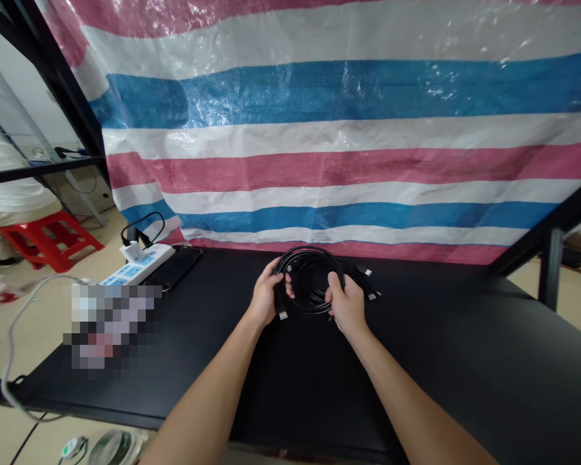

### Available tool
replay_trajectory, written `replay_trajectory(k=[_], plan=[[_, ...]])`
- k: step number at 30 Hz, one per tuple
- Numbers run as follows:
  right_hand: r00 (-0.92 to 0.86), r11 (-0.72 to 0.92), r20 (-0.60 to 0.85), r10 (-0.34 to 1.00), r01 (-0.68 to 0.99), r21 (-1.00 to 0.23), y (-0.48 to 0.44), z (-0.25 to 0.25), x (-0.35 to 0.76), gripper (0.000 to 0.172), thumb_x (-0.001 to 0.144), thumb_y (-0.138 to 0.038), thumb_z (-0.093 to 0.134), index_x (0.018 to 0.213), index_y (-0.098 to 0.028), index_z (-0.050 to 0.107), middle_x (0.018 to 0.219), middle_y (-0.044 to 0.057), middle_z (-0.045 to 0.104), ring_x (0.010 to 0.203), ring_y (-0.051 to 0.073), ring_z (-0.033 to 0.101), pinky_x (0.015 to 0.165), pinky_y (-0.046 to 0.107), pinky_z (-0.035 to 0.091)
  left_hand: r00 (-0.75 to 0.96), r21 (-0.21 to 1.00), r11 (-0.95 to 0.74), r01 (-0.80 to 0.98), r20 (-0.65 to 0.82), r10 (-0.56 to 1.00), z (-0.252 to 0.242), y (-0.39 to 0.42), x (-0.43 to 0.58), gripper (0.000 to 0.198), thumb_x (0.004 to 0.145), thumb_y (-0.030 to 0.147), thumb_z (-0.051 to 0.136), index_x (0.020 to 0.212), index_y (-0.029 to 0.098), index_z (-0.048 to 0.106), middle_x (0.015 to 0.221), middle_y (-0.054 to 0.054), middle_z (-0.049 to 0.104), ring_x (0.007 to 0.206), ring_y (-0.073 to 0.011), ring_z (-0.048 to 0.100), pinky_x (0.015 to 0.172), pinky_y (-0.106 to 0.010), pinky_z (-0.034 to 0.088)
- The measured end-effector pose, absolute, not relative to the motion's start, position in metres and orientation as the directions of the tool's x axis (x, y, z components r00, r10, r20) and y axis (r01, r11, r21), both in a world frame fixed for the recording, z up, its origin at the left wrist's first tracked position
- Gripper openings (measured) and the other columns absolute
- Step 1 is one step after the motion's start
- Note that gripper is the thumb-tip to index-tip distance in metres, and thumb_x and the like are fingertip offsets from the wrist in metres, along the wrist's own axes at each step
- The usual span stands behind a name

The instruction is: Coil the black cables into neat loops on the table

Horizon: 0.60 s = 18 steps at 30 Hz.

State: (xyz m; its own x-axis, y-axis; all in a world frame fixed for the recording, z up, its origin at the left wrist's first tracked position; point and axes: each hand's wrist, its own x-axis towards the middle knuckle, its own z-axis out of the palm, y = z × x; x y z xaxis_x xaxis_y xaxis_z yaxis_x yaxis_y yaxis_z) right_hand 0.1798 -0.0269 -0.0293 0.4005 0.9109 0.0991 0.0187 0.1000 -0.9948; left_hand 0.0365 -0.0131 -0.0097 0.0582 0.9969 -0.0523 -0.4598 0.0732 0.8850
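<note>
From the head view, the left hand and right hand are apart, both clamped on opposite sides of a black cable coil, which sits mid-tabletop near the far edge. A plug hangs below the left hand, and cable ends lie just right of the coil. Toward the far left corner, a power strip lies just beside a phone. A blurred patch hides whatever lies nearer the left edge. A striped tarp hangs beyond the far edge, and a red stool stands on the floor to the left.
</note>
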Motion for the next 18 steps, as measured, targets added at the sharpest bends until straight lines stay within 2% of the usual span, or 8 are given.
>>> replay_trajectory(k=[2,5,8,10,13,15,17,18], plan=[[0.404,0.14,0.182,0.896,0.131,-0.981,-0.028,-0.031,0.181,0.052,0.068,-0.073,0.052,0.055,-0.023,0.042,0.039,-0.006,0.045,0.028,0.007,0.033,0.027,0.021,0.026,0.036,0.926,0.021,-0.376,-0.008,0.999,-0.013,-0.013,0.039,0.02,0.078,0.033,0.061,0.088,0.018,0.055,0.053,0.009,0.045,0.038,-0.0071,0.045,0.044,-0.023,0.045],[0.358,0.173,0.287,0.888,0.319,-0.932,-0.031,-0.031,0.182,0.048,0.074,-0.067,0.049,0.057,-0.023,0.047,0.045,-0.001,0.054,0.033,0.012,0.045,0.035,0.024,0.039,-0.041,0.959,-0.011,-0.282,-0.001,0.999,-0.015,-0.012,0.04,0.028,0.08,0.046,0.057,0.074,0.02,0.047,0.046,0.012,0.033,0.034,-0.0058,0.035,0.038,-0.02,0.039],[0.289,0.246,0.436,0.852,0.514,-0.822,-0.032,-0.032,0.181,0.039,0.078,-0.059,0.048,0.072,-0.021,0.058,0.06,0.006,0.066,0.055,0.02,0.063,0.054,0.03,0.051,-0.063,0.968,0.029,-0.25,-0.046,0.997,-0.015,-0.009,0.036,0.028,0.081,0.046,0.055,0.075,0.02,0.046,0.045,0.012,0.031,0.033,-0.0056,0.03,0.034,-0.018,0.033],[0.266,0.252,0.501,0.823,0.619,-0.743,-0.031,-0.036,0.181,0.037,0.081,-0.051,0.046,0.089,-0.019,0.062,0.074,0.01,0.07,0.07,0.024,0.068,0.063,0.032,0.052,-0.072,0.982,0.052,-0.182,-0.067,0.995,-0.015,-0.007,0.031,0.024,0.083,0.044,0.053,0.08,0.02,0.049,0.045,0.012,0.032,0.033,-0.0066,0.031,0.036,-0.02,0.035],[0.196,0.193,0.486,0.852,0.745,-0.638,-0.029,-0.043,0.181,0.04,0.083,-0.04,0.046,0.113,-0.016,0.058,0.08,0.009,0.071,0.072,0.024,0.068,0.063,0.032,0.051,-0.159,0.989,0.021,0.146,0.003,0.987,-0.013,-0.004,0.022,0.016,0.086,0.033,0.049,0.094,0.021,0.057,0.051,0.006,0.048,0.043,-0.0124,0.049,0.05,-0.026,0.045],[0.08,0.21,0.45,0.889,0.803,-0.557,-0.029,-0.045,0.18,0.044,0.083,-0.035,0.047,0.121,-0.015,0.055,0.077,0.007,0.069,0.07,0.022,0.067,0.063,0.032,0.051,-0.193,0.893,-0.013,0.449,0.112,0.975,-0.011,-0.003,0.016,0.021,0.087,0.023,0.047,0.103,0.021,0.06,0.07,-0.003,0.064,0.067,-0.0184,0.064,0.068,-0.03,0.05],[-0.041,0.261,0.423,0.905,0.839,-0.477,-0.031,-0.045,0.178,0.048,0.083,-0.035,0.049,0.127,-0.015,0.052,0.079,0.006,0.069,0.073,0.022,0.065,0.066,0.032,0.052,-0.171,0.734,-0.001,0.679,0.16,0.972,-0.007,-0.004,0.009,0.029,0.088,0.019,0.043,0.112,0.021,0.06,0.093,-0.009,0.069,0.09,-0.0234,0.066,0.08,-0.034,0.048],[-0.086,0.283,0.42,0.904,0.855,-0.434,-0.032,-0.044,0.177,0.05,0.083,-0.037,0.05,0.128,-0.015,0.052,0.083,0.007,0.069,0.078,0.023,0.065,0.068,0.033,0.052,-0.159,0.653,0.024,0.757,0.149,0.976,-0.005,-0.004,0.006,0.033,0.089,0.019,0.04,0.116,0.021,0.059,0.1,-0.012,0.069,0.095,-0.0253,0.065,0.082,-0.035,0.048]])
